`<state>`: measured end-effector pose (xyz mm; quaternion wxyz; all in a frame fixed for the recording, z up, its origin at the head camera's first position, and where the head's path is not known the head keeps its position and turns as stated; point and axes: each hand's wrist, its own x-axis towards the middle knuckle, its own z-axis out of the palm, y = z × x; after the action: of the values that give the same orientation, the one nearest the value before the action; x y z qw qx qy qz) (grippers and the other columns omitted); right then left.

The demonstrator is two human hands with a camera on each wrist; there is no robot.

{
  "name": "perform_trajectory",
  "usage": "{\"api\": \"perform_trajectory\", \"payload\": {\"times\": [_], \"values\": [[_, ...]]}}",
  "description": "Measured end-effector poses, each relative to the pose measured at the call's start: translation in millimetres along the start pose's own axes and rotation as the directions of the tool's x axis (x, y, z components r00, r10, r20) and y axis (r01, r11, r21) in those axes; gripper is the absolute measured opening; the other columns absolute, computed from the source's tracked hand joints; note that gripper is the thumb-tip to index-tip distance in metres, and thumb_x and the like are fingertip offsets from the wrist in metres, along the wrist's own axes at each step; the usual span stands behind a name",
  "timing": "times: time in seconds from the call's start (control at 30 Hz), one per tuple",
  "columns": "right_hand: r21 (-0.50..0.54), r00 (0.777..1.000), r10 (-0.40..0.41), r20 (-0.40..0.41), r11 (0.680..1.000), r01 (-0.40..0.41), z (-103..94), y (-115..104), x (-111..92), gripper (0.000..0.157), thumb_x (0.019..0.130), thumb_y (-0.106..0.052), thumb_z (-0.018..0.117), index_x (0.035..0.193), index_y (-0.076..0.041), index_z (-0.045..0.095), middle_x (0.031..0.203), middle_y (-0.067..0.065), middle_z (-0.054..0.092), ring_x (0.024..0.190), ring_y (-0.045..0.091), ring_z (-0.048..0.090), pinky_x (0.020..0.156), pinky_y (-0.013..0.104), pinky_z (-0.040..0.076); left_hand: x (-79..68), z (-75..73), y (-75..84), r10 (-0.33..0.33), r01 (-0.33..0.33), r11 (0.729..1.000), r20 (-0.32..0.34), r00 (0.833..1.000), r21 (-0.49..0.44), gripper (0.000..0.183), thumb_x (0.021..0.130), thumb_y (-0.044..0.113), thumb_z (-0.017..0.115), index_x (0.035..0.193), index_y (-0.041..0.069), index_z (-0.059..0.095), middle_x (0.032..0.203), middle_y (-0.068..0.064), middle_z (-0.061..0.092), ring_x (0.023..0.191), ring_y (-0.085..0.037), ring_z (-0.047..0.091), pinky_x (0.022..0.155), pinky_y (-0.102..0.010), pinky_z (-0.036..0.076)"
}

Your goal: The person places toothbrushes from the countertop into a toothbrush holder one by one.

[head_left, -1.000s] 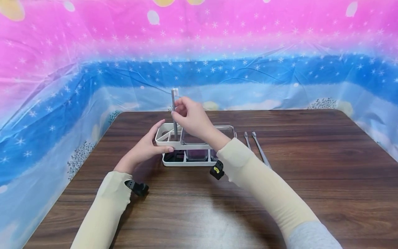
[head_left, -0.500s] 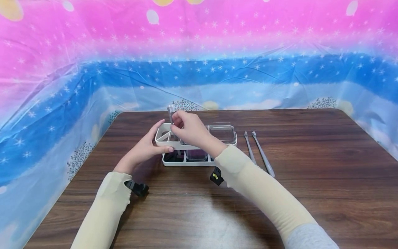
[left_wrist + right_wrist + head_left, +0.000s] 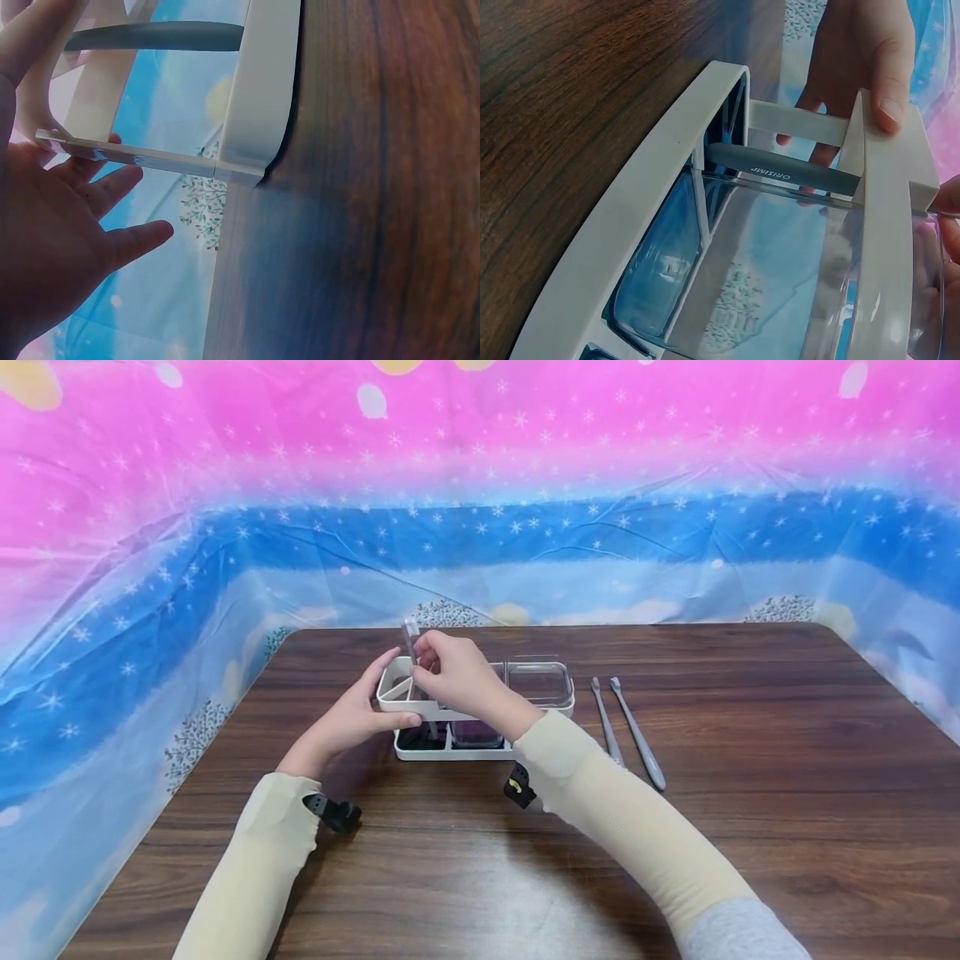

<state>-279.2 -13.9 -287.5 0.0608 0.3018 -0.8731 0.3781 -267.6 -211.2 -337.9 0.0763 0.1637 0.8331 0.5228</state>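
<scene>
Wood-grain counter (image 3: pixel 442 893) fills the lower part of the frame. Nearest, two cream sleeves (image 3: pixel 255 852) reach up from the bottom edge, a small black camera (image 3: pixel 341 816) at each wrist. At centre stands a white two-tier rack (image 3: pixel 450 755). The left hand (image 3: pixel 348 717) grips the left end of its upper tier, spread wide, thumb in front. The right hand (image 3: pixel 467 672) pinches a grey toothbrush (image 3: pixel 411 646), bristles up, its handle passing down into the lower tier's left compartment. Two more toothbrushes (image 3: pixel 637 733) lie right of centre. Behind hangs a pink-and-blue snowflake cloth (image 3: pixel 480 468).
</scene>
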Motion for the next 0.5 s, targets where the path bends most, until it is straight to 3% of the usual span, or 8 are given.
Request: {"api": "perform_trajectory", "payload": {"times": [0.5], "values": [[-0.004,0.999,0.043,0.031,0.999,-0.043,1.1,-2.9,3.7,0.022,0.094,-0.017,0.058,0.113,-0.006,0.061,0.096,0.004,0.068,0.080,0.015,0.059,0.069,0.023,0.045,-0.2,-0.1,0.4,-0.001,0.001,1.000,0.002,1.000,-0.009,0.104,0.083,0.022,0.077,0.156,0.026,0.003,0.155,-0.013,0.021,0.114,-0.031,0.055,0.090,-0.041,0.050]]}}
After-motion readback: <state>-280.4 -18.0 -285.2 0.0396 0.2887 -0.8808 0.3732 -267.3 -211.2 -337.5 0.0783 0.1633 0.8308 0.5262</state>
